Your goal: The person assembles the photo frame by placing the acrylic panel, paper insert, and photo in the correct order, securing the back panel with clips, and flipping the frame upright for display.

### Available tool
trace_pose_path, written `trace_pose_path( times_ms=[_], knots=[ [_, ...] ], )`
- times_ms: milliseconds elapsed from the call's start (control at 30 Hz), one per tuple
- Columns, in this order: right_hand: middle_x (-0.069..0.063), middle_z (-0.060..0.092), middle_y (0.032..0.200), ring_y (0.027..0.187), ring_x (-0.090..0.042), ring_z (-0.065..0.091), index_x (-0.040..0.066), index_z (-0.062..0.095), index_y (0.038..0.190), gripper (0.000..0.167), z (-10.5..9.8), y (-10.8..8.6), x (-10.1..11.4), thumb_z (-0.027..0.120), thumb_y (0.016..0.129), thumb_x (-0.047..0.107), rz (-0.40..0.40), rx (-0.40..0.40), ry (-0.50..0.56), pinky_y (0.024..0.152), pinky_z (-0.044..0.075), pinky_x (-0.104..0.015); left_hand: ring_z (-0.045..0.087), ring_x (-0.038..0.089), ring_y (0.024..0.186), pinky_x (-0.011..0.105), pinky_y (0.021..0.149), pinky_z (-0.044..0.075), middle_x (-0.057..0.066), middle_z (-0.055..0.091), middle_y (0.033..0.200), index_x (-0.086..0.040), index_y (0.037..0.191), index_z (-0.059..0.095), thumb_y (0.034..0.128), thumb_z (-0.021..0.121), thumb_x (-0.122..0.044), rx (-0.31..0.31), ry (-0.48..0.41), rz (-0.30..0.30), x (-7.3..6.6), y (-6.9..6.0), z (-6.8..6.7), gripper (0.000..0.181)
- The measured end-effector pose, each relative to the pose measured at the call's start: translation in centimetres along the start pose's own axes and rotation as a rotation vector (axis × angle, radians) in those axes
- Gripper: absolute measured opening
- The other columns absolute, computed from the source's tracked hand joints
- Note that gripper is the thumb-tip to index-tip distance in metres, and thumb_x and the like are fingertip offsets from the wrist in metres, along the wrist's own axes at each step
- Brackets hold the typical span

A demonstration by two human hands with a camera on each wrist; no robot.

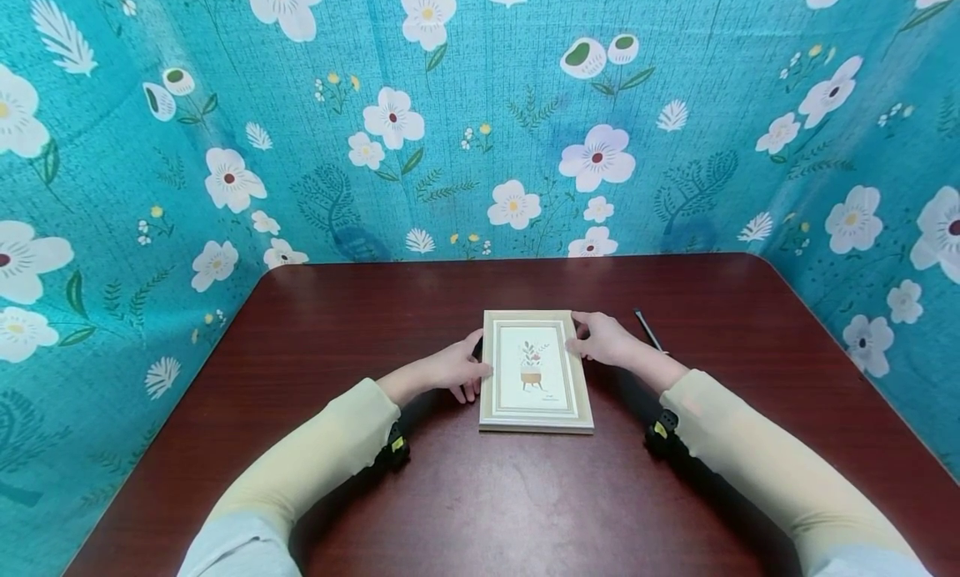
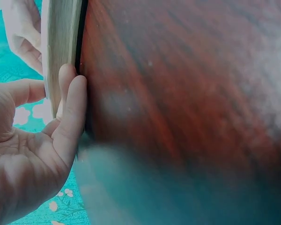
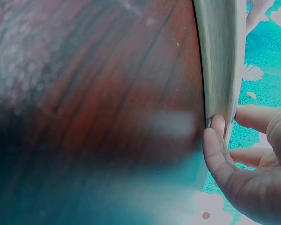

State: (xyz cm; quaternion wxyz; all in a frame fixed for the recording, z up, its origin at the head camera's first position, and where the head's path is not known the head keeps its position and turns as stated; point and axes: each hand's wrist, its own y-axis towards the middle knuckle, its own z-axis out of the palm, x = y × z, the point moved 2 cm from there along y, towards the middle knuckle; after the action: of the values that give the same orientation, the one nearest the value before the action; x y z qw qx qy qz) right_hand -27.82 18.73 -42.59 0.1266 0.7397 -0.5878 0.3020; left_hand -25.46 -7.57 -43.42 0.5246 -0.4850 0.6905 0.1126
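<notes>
A cream-coloured picture frame [image 1: 536,398] lies face up on the dark red table, its print of a potted plant showing. My left hand [image 1: 454,365] grips its left side, thumb over the front border and fingers at the edge. At the upper right side, my right hand [image 1: 603,338] holds the frame with the thumb on the front. In the left wrist view, the left hand's fingertips [image 2: 76,86] touch the frame's pale side edge [image 2: 63,37] and dark back. The right wrist view shows the right fingers [image 3: 213,145] against the opposite edge [image 3: 220,56].
A slim dark stick-like tool [image 1: 648,330] lies on the table [image 1: 487,502] just beyond my right hand. Blue floral cloth [image 1: 465,143] hangs behind the table and along both sides. A dark wrist device [image 1: 662,435] sits at each sleeve.
</notes>
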Motion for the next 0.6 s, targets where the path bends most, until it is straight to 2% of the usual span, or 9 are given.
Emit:
trace_pose_path(
  times_ms=[367,500,600],
  knots=[
    [-0.013,0.061,0.092,0.064,-0.017,0.059,-0.013,0.029,0.145,0.065,0.1,-0.3,-0.1,0.061,0.096,0.012,-0.019,-0.026,0.025,0.057,0.047,-0.030,0.060,0.021,0.053,0.036,0.049,0.053,0.015,0.061,0.071,-0.007,0.154,0.005,0.0944,0.056,-0.013,-0.017,-0.022,-0.004,0.5,0.1,0.0,0.079],
    [-0.012,0.060,0.088,0.064,-0.016,0.059,-0.013,0.029,0.145,0.063,0.5,-0.9,-0.3,0.060,0.097,0.014,-0.009,-0.035,0.070,0.058,0.048,-0.029,0.063,0.021,0.058,0.037,0.052,0.054,0.013,0.062,0.075,-0.006,0.154,0.003,0.0962,0.059,-0.018,-0.019,-0.027,-0.009,0.8,-0.6,0.1,0.081],
    [-0.013,0.061,0.093,0.069,-0.018,0.060,-0.012,0.030,0.145,0.062,0.4,-2.0,-0.2,0.059,0.097,0.016,-0.015,-0.051,0.069,0.062,0.049,-0.032,0.064,0.021,0.063,0.037,0.054,0.054,0.011,0.063,0.078,-0.006,0.154,0.001,0.0971,0.059,-0.022,-0.016,0.020,0.014,0.9,-1.7,0.0,0.083]
  ],
)
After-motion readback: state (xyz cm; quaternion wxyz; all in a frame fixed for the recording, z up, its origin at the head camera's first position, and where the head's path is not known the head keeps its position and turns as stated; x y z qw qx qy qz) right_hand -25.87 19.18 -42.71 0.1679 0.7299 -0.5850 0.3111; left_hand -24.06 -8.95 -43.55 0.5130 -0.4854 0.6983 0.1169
